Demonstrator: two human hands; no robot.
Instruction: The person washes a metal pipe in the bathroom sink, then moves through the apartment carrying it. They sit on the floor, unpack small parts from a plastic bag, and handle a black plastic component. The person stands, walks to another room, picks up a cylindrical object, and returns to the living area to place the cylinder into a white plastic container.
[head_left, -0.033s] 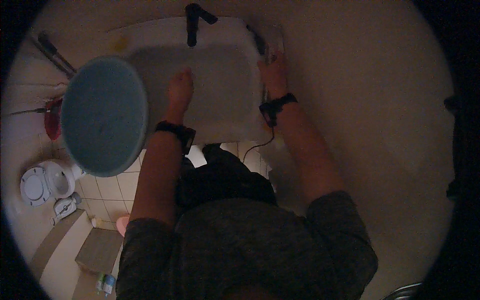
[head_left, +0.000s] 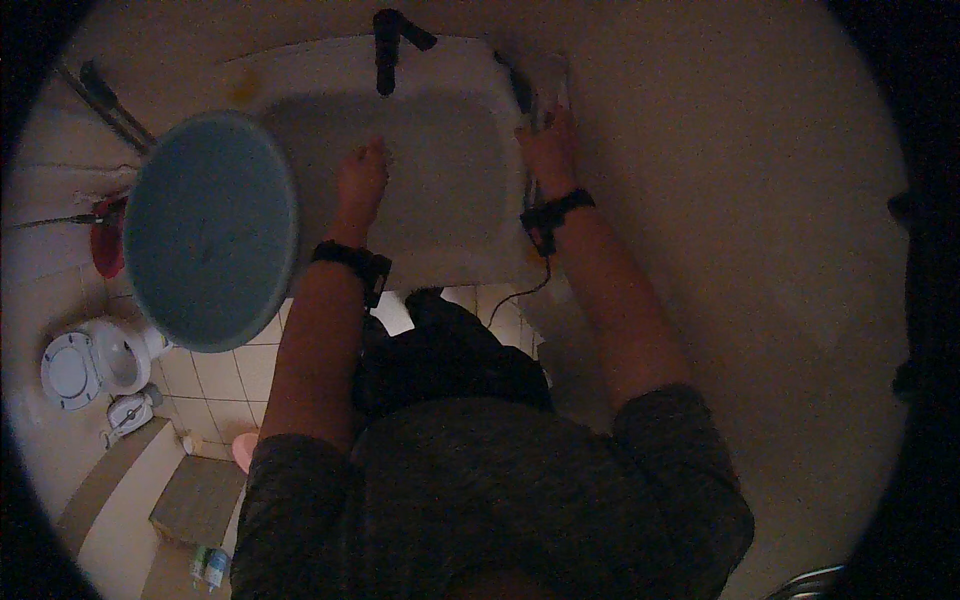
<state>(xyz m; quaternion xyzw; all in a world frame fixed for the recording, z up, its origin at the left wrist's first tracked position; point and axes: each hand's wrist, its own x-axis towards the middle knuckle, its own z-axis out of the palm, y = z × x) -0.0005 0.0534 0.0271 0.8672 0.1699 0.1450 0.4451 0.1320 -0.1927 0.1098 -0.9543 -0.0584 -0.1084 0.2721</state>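
Observation:
Over the basin of a pale sink (head_left: 450,235), my left hand (head_left: 362,182) is closed, its fingers curled in. Whether it holds anything is too dim to make out. My right hand (head_left: 547,150) is at the sink's right rim, thumb toward the basin and fingers bent beside a slim pale thing (head_left: 562,85) I cannot identify. A dark long object (head_left: 515,80) lies on the rim just beyond that hand. At the far edge stands a black faucet (head_left: 386,55), its spout toward the basin. Close to my left hand, a large blue-green round washbasin (head_left: 210,230) covers the sink's left side.
A dark cord (head_left: 515,297) hangs from my right wrist strap (head_left: 555,212). To the left are a red object (head_left: 107,240), long-handled rods (head_left: 115,110), a white toilet (head_left: 95,365) and a tiled floor (head_left: 215,375). A plain wall (head_left: 720,200) bounds the right side.

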